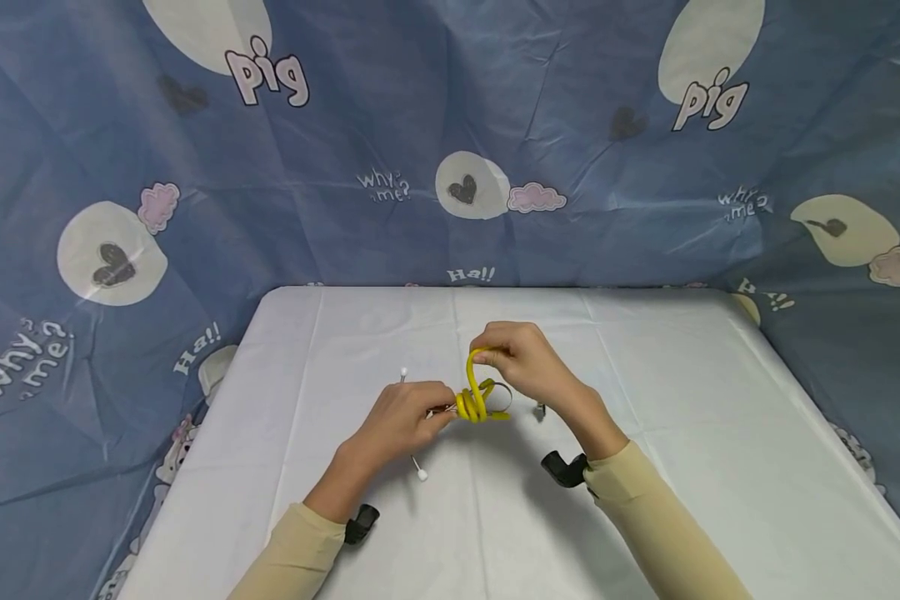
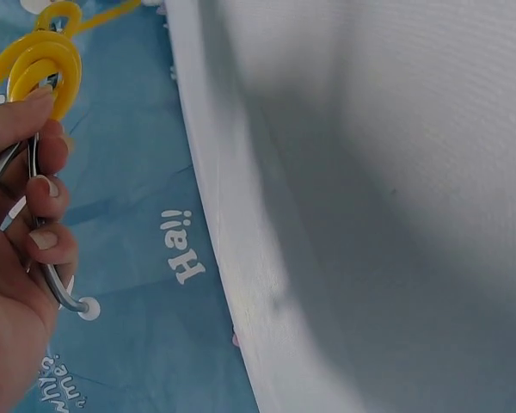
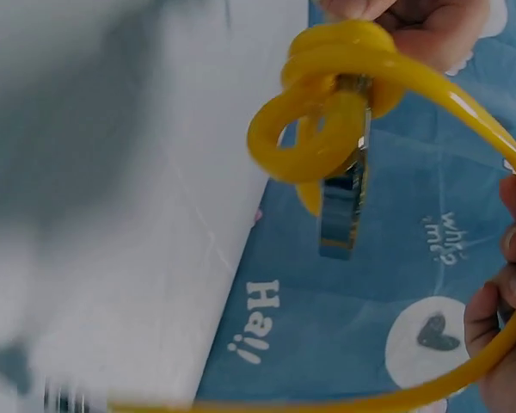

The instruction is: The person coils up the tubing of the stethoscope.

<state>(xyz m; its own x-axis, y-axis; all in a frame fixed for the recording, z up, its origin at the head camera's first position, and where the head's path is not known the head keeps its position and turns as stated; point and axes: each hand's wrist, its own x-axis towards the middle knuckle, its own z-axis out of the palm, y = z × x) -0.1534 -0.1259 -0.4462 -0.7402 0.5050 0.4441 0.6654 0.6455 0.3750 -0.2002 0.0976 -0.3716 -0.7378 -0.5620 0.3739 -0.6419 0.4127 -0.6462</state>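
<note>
A stethoscope with yellow tubing (image 1: 470, 405) is between the two hands, over the white table. My left hand (image 1: 405, 414) grips its metal ear tubes (image 2: 33, 159); a white ear tip (image 1: 422, 475) sticks out below the hand and another (image 1: 403, 371) above. Several turns of the tubing are wound around the metal part beside the left fingertips. My right hand (image 1: 523, 360) holds a raised length of tubing, up and to the right of the coil. A flat metal spring band (image 3: 340, 215) pokes out past the coil. Below the right hand shows the small metal chest piece (image 1: 541, 411).
The white-covered table (image 1: 345, 333) stretches out under both hands. Behind and beside it hangs a blue printed cloth (image 1: 390, 100). Black wrist mounts (image 1: 564, 468) stick out at both sleeve cuffs.
</note>
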